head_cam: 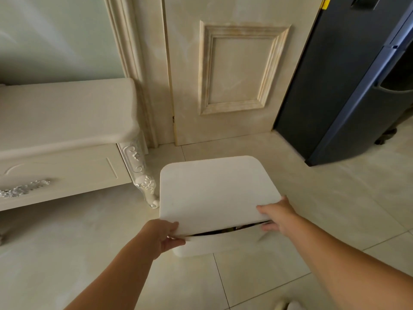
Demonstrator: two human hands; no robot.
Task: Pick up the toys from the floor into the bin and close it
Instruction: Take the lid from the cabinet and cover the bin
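Observation:
A white bin (214, 245) stands on the tiled floor in the middle of the head view. Its flat white lid (214, 191) lies over the top, tilted, with the near edge raised so a dark narrow gap shows beneath it. My left hand (166, 237) grips the lid's near left corner. My right hand (277, 217) holds the near right corner, thumb on top and fingers under. The bin's contents are hidden; no toys show on the floor.
A cream cabinet with carved legs (67, 139) stands at the left, close to the bin. A panelled door (234, 70) is behind. A dark blue appliance (348, 81) stands at the right. Pale floor tiles (335, 198) surround the bin.

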